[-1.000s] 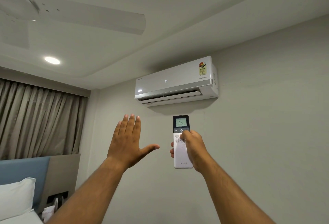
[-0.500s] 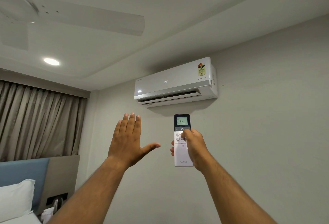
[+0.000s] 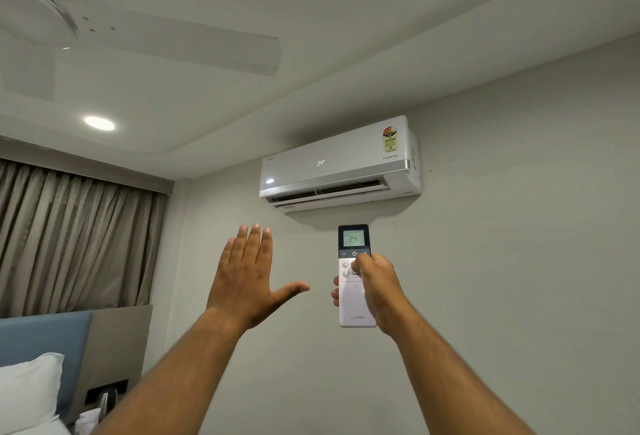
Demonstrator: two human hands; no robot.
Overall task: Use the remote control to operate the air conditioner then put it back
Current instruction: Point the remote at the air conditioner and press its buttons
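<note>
A white air conditioner (image 3: 339,164) hangs high on the wall, its front showing 24 and its lower flap open. Below it I hold a white remote control (image 3: 353,303) upright, aimed at the unit; its screen reads 24. My right hand (image 3: 379,291) wraps the remote from the right, thumb resting on the upper buttons. To the left my left hand (image 3: 247,279) is raised flat, fingers together, thumb spread toward the remote, holding nothing.
A white ceiling fan (image 3: 138,36) spans the upper left, with a round ceiling light (image 3: 99,123) beneath it. Grey curtains (image 3: 69,240) cover the left wall. A blue headboard (image 3: 45,341), a white pillow (image 3: 24,393) and a wall socket panel (image 3: 107,393) sit at lower left.
Both hands hold nearly the same pose. The view has drifted slightly, so the remote and air conditioner sit a touch lower and left.
</note>
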